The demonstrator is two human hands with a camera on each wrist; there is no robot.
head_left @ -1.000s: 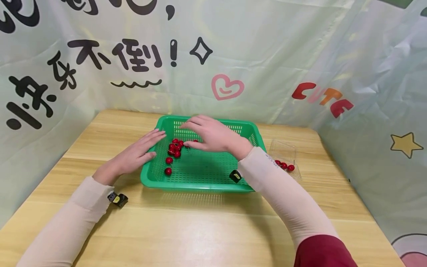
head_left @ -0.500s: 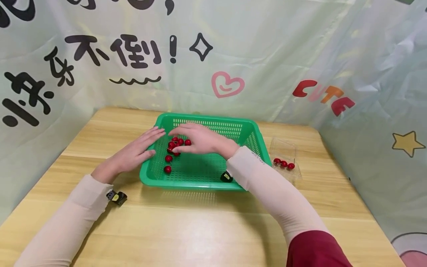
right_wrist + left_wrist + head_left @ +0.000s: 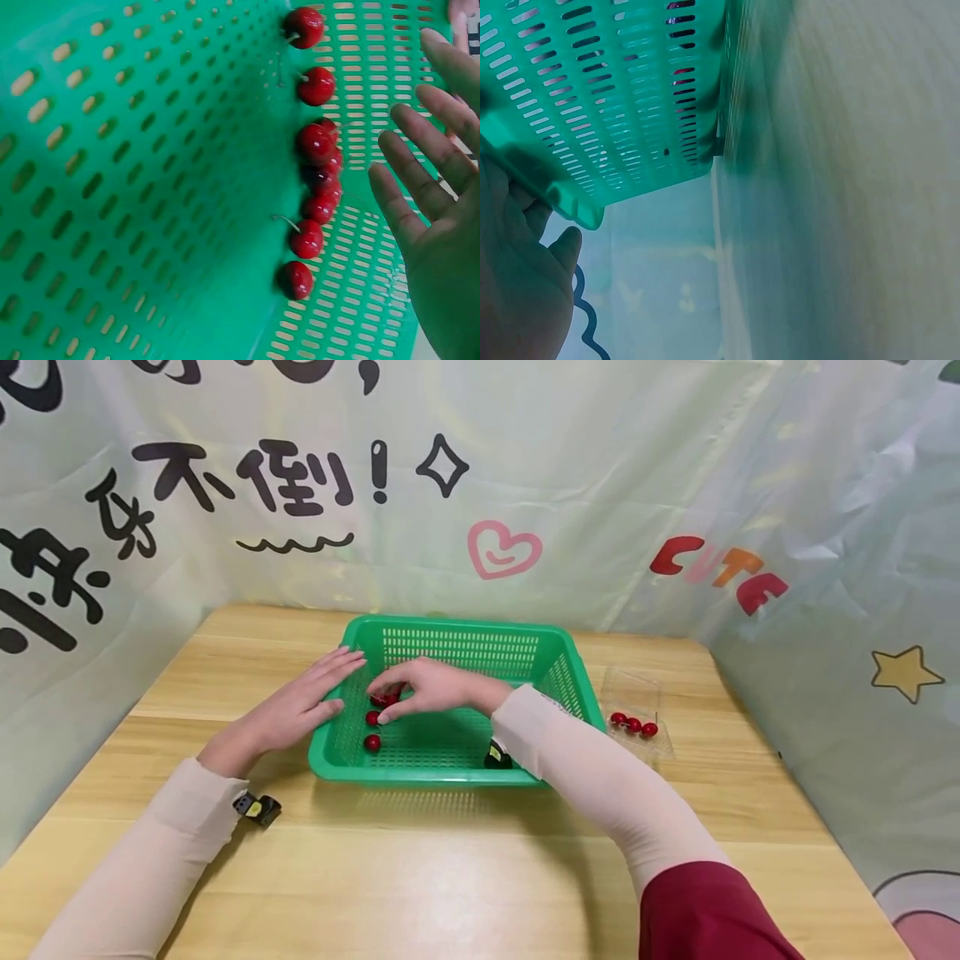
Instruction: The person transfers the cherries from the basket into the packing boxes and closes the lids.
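Observation:
A green perforated plastic basket [image 3: 427, 777] sits on the table, with several red cherries [image 3: 307, 237] along its left side. My left hand [image 3: 296, 706] rests its straight fingers on the basket's left rim; the left wrist view has it at the outer wall [image 3: 630, 112]. Inside the basket, my right hand [image 3: 438, 687] reaches over the cherry cluster, partly hiding it in the head view. Its fingers [image 3: 420, 161] look loosely extended in the right wrist view, apart from the cherries, with nothing held. Nearer the front lies a single cherry [image 3: 372, 743].
Right of the basket stands a clear plastic box [image 3: 633, 685] with its lid up, holding three cherries [image 3: 633, 725]. A printed cloth [image 3: 585, 485] hangs behind and beside the wooden table [image 3: 420, 877].
My right hand has moved left and downward within the basket, to the cherry cluster. My left hand stays on the rim. The head view has shifted slightly.

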